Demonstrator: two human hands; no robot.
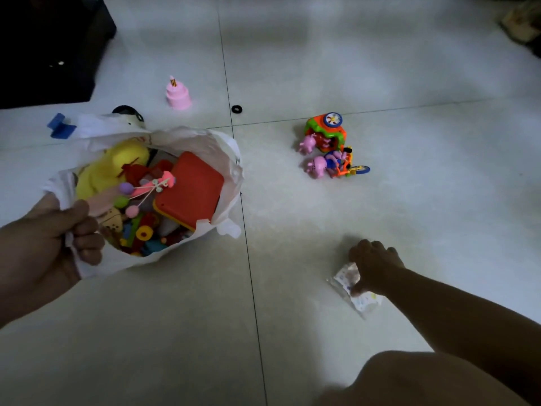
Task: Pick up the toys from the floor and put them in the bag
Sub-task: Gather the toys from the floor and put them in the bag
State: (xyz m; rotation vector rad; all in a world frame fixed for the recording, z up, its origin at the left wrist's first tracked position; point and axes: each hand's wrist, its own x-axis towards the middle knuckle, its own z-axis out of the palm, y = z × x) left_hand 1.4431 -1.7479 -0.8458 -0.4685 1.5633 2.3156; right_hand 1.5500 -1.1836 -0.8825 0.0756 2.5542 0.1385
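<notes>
White bag [228, 159] — red case [190, 191], yellow plush [117, 162] — pink cake [178, 93].

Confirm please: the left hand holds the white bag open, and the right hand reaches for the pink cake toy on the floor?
Not quite. In the head view the right hand reaches for a small clear packet, not the pink cake toy, which stands far off. The left hand does hold the white bag open.
</notes>
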